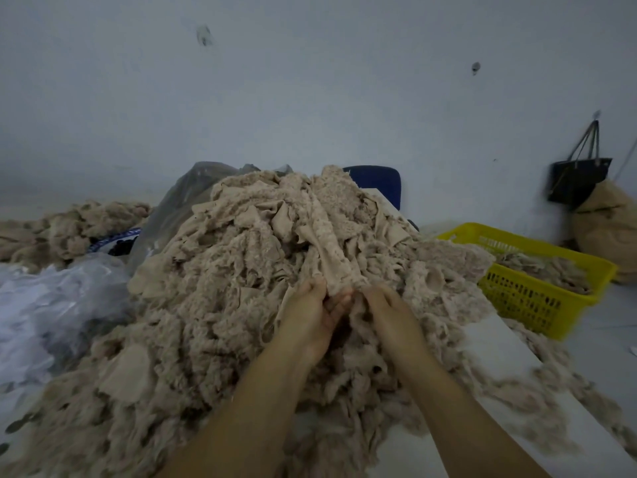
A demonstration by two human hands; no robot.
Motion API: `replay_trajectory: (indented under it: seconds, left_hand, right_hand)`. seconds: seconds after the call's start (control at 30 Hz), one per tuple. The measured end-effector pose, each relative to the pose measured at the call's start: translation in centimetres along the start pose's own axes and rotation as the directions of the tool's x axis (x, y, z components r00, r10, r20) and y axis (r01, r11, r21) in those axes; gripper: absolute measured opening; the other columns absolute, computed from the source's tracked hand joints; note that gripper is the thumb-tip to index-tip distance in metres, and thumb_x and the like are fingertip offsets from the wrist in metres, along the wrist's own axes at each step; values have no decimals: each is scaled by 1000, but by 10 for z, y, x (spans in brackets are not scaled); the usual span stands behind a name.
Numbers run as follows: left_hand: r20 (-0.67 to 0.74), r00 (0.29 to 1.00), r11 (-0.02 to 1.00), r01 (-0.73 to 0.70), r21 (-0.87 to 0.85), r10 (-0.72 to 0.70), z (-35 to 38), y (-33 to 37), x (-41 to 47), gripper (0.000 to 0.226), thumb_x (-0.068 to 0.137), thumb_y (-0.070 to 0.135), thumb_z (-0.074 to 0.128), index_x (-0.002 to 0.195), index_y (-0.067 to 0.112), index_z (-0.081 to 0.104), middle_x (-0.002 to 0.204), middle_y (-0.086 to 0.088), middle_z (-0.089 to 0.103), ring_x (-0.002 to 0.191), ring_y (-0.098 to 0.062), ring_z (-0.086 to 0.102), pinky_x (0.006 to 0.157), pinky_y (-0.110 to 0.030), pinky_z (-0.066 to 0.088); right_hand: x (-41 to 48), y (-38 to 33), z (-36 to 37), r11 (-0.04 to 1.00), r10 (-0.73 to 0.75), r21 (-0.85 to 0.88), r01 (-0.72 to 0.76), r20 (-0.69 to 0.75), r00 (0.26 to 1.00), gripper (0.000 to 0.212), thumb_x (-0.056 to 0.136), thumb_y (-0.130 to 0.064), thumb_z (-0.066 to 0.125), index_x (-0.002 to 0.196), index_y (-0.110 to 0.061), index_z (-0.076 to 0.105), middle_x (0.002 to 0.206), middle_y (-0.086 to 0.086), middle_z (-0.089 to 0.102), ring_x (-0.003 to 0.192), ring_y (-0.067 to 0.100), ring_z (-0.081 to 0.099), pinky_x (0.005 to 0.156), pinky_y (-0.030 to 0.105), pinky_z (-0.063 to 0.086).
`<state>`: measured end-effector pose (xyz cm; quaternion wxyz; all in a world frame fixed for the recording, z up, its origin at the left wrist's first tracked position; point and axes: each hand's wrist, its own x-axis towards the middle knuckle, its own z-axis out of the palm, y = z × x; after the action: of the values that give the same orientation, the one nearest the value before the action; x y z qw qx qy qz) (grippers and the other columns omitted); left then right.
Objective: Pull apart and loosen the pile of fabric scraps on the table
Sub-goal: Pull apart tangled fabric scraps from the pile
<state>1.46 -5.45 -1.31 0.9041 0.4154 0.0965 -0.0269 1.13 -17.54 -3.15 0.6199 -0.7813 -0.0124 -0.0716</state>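
Pile of fabric scraps (241,270) sits heaped on the table (499,343), rising just beyond your hands. Left hand (310,313) curls round the near end of a lace strip (327,243). Right hand (387,310) is just beside it, fingers buried in scraps; grip cannot be told. Advice: draw the strip toward you slowly and pin the heap with the right hand, so tangles release rather than drag.
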Motion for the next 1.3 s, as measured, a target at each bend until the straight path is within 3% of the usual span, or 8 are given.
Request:
replay_trajectory:
  seconds: [0.27,0.43,0.6,0.7,0.83,1.0,1.13,1.3]
  left_hand:
    - [117,990,980,-93,178,73,-6,-4,-7,12,95,20,63,96,8,60,80,-4,75,69,-12,72,57,-21,54]
    - [-96,995,999,-5,-32,2,-17,13,4,13,100,15,52,92,8,59,48,1,56,34,-6,47,36,-15,38]
    - [-153,988,969,-23,-246,-15,-40,46,10,38,100,37,52,69,16,56,46,3,44,43,-10,43,52,-21,43]
    - [-88,996,994,-19,-104,10,-31,45,7,33,97,43,54,80,17,66,51,5,52,45,-9,49,53,-21,42]
    - [88,992,990,-96,99,87,-13,37,4,14,95,31,61,96,17,66,68,3,63,58,-9,57,59,-22,48]
    - [139,957,840,-291,457,256,-10,44,-3,18,95,22,62,80,24,70,83,1,74,73,-11,70,60,-21,52]
    - [-7,943,884,-308,352,331,-15,56,3,17,100,23,54,90,17,66,74,2,67,63,-10,62,59,-24,50]
    - [-66,994,985,-80,154,91,-11,41,2,25,97,36,57,97,13,66,70,-4,61,62,-16,58,63,-29,51]
  right_hand:
    - [20,-17,14,1000,-12,-22,8,-152,988,38,104,-35,38,77,-21,59,76,-7,62,69,5,55,58,22,38]
    - [27,0,-6,972,130,223,-73,-254,959,38,105,-38,35,78,-20,55,68,-2,50,56,11,46,50,27,32]
    - [39,12,-53,854,357,478,-208,-246,901,18,104,-39,36,95,-30,50,72,-5,42,56,13,39,39,25,37]
    - [31,5,-43,968,239,123,-221,-156,959,44,98,-52,45,130,-23,50,108,3,53,89,14,54,73,36,48]
    - [-4,-24,-3,955,-252,-170,243,-30,967,49,80,-77,46,113,-40,50,121,-16,43,95,-9,50,80,25,46]
    - [-5,-11,6,814,-311,-491,311,84,947,16,97,-24,47,101,-11,55,111,0,49,99,16,49,74,27,37]
    - [4,-5,-13,957,-47,-286,41,-14,999,33,101,-25,45,128,-9,56,108,6,56,96,22,55,76,27,39]
    - [7,-11,-17,994,77,88,-67,-115,990,25,97,-26,45,74,-18,42,63,-5,42,48,7,37,54,29,28]
